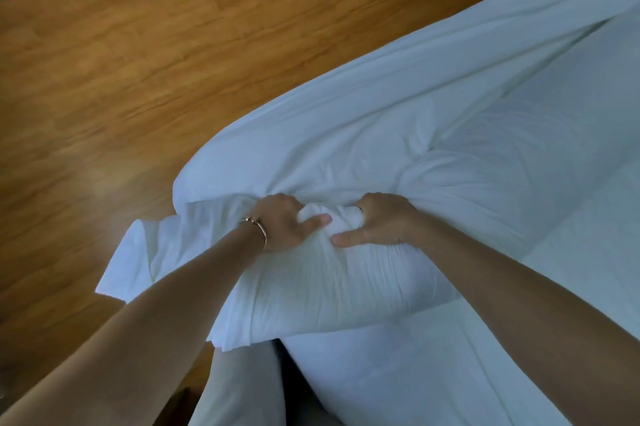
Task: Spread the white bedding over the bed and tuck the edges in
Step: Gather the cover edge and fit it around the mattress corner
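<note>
While the wood floor (138, 61) fills the upper left, the bed (571, 287) takes the right and bottom of the view, its mattress top bare under the person's right forearm. White bedding (398, 106) lies in a long bunched roll w/ its long axis running from the hands up and away toward the top right corner, along the bed's floor-side edge; the near end is a thick gathered wad, and a folded flap hangs off past the left wrist over the floor.

Both hands sit close together on that near end. Left hand (284, 223), w/ a bracelet (258, 231) on the wrist, has fingers curled into the cloth and thumb pressed across a fold. Right hand (381, 221) does the same, fingers buried in the wad, thumb pointing toward the left hand. So each grip is clenched on fabric, not spread.

Judgement: spreading is barely underway, nothing tucked. Bulk of the bedding lies ahead and right of the grip, so the next pull prob. needs to go across the roll's axis, toward the bare mattress on the right; right hand is nearer that side. Risk: the flap may drag on the floor.
</note>
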`<action>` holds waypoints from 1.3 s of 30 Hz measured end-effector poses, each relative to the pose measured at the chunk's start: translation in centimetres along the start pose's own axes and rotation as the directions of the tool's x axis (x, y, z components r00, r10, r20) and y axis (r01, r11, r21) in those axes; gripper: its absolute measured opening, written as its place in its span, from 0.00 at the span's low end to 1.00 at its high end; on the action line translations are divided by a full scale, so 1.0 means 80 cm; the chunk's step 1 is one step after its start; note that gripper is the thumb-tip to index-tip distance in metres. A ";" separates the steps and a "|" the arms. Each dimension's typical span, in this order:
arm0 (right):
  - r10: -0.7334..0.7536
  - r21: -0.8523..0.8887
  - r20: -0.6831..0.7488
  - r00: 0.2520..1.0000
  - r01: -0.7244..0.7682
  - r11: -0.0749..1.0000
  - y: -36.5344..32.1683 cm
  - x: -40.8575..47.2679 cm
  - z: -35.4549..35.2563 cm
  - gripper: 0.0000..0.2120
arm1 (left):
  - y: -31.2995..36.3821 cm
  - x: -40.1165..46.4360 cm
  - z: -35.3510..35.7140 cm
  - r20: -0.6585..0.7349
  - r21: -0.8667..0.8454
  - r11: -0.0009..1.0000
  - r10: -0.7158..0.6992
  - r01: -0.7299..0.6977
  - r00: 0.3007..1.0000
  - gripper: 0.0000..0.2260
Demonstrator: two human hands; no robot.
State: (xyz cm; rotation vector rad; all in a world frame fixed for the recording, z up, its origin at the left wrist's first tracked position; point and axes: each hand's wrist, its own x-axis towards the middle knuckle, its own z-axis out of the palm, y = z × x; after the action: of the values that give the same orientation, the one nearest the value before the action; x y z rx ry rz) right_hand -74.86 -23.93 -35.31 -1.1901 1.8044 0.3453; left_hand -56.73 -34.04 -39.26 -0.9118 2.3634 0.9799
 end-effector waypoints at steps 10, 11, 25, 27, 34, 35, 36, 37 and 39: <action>-0.092 -0.263 -0.491 0.866 -0.046 0.964 -0.052 -0.061 0.047 0.60 | -0.021 0.093 -0.033 0.234 -0.068 0.997 -0.006 0.022 0.972 0.29; -0.117 -0.261 -0.484 0.867 -0.016 0.965 -0.045 -0.050 0.048 0.56 | -0.023 0.097 -0.036 0.266 -0.063 0.998 -0.013 0.031 0.964 0.30; -0.029 0.084 -0.050 0.998 0.033 0.996 -0.035 0.065 -0.060 0.44 | 0.006 -0.028 -0.102 0.112 0.361 0.932 -0.025 -0.018 0.993 0.53; -0.003 0.095 -0.033 0.999 0.006 0.995 -0.037 0.067 -0.065 0.40 | -0.010 -0.025 -0.091 0.015 0.438 0.898 0.037 -0.040 0.999 0.47; 0.002 -0.022 -0.184 0.983 -0.007 1.000 -0.053 0.042 -0.089 0.31 | -0.050 0.045 -0.080 -0.141 0.278 0.947 0.207 -0.162 0.968 0.37; -0.012 -0.109 -0.283 0.959 -0.020 0.994 -0.058 0.031 -0.089 0.30 | -0.052 0.051 -0.083 -0.129 0.235 0.959 0.193 -0.159 0.973 0.37; -0.027 -0.171 -0.421 0.907 -0.050 0.984 -0.065 0.017 -0.081 0.33 | -0.054 0.057 -0.086 -0.114 0.199 0.968 0.181 -0.156 0.977 0.34; -0.028 -0.183 -0.543 0.839 -0.086 0.979 -0.073 -0.003 -0.067 0.39 | -0.056 0.063 -0.087 -0.094 0.168 0.975 0.164 -0.146 0.982 0.31; -0.001 -0.144 -0.588 0.809 -0.104 0.984 -0.086 -0.038 -0.039 0.54 | -0.059 0.075 -0.092 -0.029 0.121 0.987 0.113 -0.109 0.993 0.26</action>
State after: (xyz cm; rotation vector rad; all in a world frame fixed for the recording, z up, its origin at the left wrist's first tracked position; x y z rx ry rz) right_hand -70.44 -27.58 -29.59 -1.4819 2.3844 0.1678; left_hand -58.48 -44.47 -40.09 -0.7662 2.4966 0.8593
